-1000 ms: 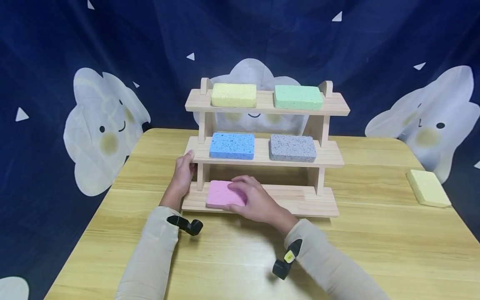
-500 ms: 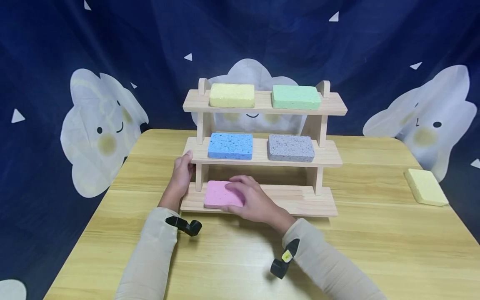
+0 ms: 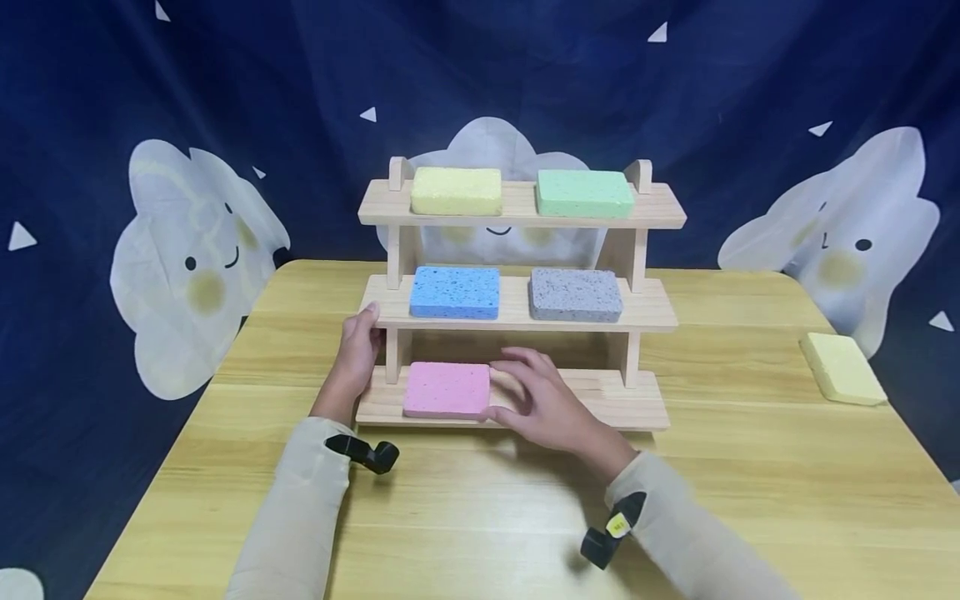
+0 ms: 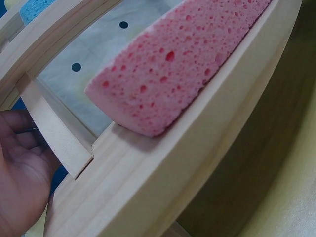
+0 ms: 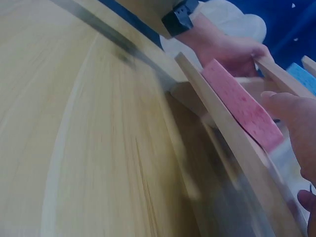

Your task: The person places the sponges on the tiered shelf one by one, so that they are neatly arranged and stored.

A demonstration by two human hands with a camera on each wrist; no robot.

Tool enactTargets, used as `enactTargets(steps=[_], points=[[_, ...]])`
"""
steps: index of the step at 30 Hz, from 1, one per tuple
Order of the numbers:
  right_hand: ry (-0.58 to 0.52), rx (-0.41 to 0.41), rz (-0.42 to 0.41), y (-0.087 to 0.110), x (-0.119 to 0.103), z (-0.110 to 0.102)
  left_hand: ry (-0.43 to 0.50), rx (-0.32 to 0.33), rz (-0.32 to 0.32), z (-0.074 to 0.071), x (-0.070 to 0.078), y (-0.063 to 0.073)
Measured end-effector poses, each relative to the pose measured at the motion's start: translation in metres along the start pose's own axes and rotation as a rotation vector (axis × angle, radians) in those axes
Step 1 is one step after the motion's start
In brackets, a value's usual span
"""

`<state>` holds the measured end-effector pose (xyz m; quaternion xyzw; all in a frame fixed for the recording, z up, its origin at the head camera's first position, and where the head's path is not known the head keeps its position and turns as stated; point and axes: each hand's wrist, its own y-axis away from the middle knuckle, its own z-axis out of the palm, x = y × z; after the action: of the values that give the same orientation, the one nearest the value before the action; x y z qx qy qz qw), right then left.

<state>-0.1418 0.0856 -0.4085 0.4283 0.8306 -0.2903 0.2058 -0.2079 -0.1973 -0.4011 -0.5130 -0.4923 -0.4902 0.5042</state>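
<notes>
A three-tier wooden display shelf (image 3: pixel 633 408) stands on the table. My left hand (image 3: pixel 355 360) grips the left end of its middle tier, thumb on top, the fingers largely hidden in the head view. The pink sponge (image 3: pixel 447 390) lies flat at the left of the bottom tier. My right hand (image 3: pixel 553 408) is just right of that sponge, fingers loosely bent, thumb and fingertips spread near its right edge; whether they still touch it I cannot tell. In the right wrist view the thumb (image 5: pixel 291 116) is near the pink sponge (image 5: pixel 242 103).
On the middle tier lie a blue sponge (image 3: pixel 454 292) and a grey sponge (image 3: pixel 575 295). The top tier bears a yellow sponge (image 3: pixel 456 192) and a green sponge (image 3: pixel 584 193). Another yellow sponge (image 3: pixel 842 368) lies near the right edge of the wooden table (image 3: pixel 465 525).
My right hand has let go of the pink sponge and drawn off to the right. The sponge stays on the bottom tier. My left hand keeps its grip; the view has shifted slightly.
</notes>
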Motion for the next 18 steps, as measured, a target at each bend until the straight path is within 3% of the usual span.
enactTargets(steps=[8, 18], points=[[0.004, 0.054, 0.079, 0.027, 0.021, -0.025, -0.011, 0.003, -0.024, -0.001, 0.002, 0.001], [0.022, 0.307, 0.074, 0.06, 0.048, -0.061, 0.018, 0.013, -0.036, 0.0, 0.002, 0.0]])
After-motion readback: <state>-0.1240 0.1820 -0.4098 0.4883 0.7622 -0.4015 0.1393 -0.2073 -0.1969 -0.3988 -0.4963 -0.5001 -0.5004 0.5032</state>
